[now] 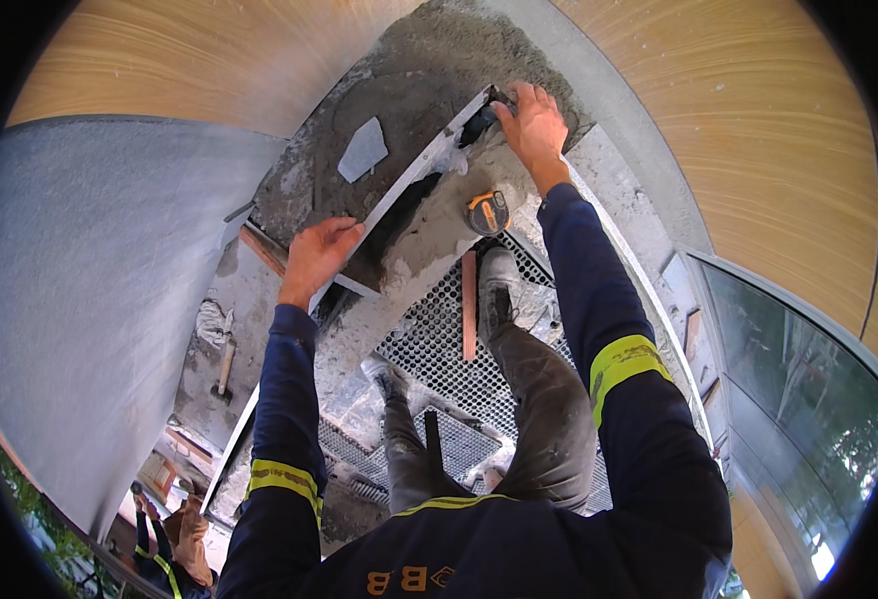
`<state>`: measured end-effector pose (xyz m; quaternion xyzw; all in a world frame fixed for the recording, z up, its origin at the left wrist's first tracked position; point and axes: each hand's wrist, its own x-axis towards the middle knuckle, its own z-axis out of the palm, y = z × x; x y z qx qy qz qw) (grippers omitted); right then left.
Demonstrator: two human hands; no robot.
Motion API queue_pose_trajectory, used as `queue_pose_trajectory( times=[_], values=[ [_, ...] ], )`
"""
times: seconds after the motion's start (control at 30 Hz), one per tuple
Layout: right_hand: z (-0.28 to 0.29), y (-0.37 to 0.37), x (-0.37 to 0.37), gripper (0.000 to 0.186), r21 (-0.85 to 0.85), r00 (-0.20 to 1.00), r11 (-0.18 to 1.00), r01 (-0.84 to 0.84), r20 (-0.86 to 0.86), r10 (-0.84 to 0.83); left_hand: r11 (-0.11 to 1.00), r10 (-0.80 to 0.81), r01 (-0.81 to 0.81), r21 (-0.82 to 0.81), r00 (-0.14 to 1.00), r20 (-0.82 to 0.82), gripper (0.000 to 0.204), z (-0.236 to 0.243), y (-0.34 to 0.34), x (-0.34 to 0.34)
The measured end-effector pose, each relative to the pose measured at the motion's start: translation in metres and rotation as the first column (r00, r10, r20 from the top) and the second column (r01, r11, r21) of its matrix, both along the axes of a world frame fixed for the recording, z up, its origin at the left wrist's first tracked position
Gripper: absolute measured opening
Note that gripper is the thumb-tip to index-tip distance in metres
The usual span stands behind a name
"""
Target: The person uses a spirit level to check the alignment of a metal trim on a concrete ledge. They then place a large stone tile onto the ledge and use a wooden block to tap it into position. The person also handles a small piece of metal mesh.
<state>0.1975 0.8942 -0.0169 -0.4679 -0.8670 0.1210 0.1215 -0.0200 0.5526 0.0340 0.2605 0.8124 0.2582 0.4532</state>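
A long, pale, narrow strip (411,177) runs diagonally ahead of me along the edge of a grey mortar bed, with a dark gap under its near side. My left hand (319,258) is closed with fingertips and thumb at the strip's nearer left part. At the far end, my right hand (535,130) has its thumb and fingers curled about the strip's tip, beside a small dark thing I cannot make out. An orange and black tape measure (488,213) lies on the dusty ledge below my right hand. On the mortar rests a loose light-grey stone piece (363,150).
Black perforated mats (439,309) lie under my feet, with a reddish wooden strip (469,304) on them. A hammer (224,369) lies at left by a crumpled white cloth (212,321). Wood-grain panels curve around the space. Another person (174,539) is at lower left.
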Motion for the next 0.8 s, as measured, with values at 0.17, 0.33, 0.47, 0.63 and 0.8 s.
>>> queue_pose_trajectory(
  times=[0.17,0.33,0.47,0.63,0.8],
  values=[
    [0.003,-0.005,0.0,0.059,-0.077,0.98,0.977,0.197,-0.015,-0.198,1.0,-0.028,0.027,-0.016,0.998,-0.059,0.052,0.003,0.005,0.002],
    [0.02,-0.044,0.034,0.045,0.031,0.987,0.987,0.159,-0.019,-0.159,0.989,-0.15,0.149,-0.017,0.981,-0.126,0.052,0.003,0.017,-0.003],
    [0.012,-0.069,0.067,0.027,-0.191,0.995,0.98,-0.049,-0.095,0.031,0.979,-0.198,0.192,-0.065,0.974,-0.105,0.051,-0.015,0.047,0.001],
    [-0.016,-0.06,0.069,0.015,-0.163,0.975,0.973,-0.163,-0.18,0.133,0.955,-0.004,-0.055,0.292,0.981,0.196,0.047,-0.045,0.1,0.028],
    [-0.031,-0.051,0.075,0.015,-0.178,0.932,0.964,-0.199,-0.339,0.13,0.984,0.059,-0.09,0.155,0.979,0.193,0.048,-0.048,0.117,0.048]
  ],
)
